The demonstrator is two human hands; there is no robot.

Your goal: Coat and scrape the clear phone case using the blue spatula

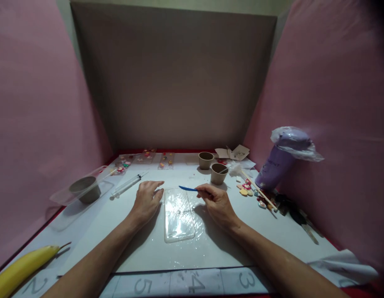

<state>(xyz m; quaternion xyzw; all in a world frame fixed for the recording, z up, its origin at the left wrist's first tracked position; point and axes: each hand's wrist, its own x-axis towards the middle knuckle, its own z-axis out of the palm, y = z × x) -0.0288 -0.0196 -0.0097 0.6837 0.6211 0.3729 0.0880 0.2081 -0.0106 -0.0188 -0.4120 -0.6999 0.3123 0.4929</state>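
Observation:
My right hand (219, 203) pinches a small blue plastic knife (188, 188), its blade pointing left above the far edge of a clear rectangular case (178, 219). The case lies flat on a white board (138, 248), and its surface shines as if wet or glossy. Beside the case's far left corner rests my left hand (148, 200), fingers stretched out and apart, holding nothing. Small glossy spots dot the board to the right of the case.
Two small brown cups (219, 174) stand at the back. A purple tumbler (275, 165) and colourful charms (246, 188) are right. Left are a syringe (126, 186), a dark cup (85, 190) behind a clear sheet, and a banana (27, 267). Decorated clear cases (166, 160) lie farther back.

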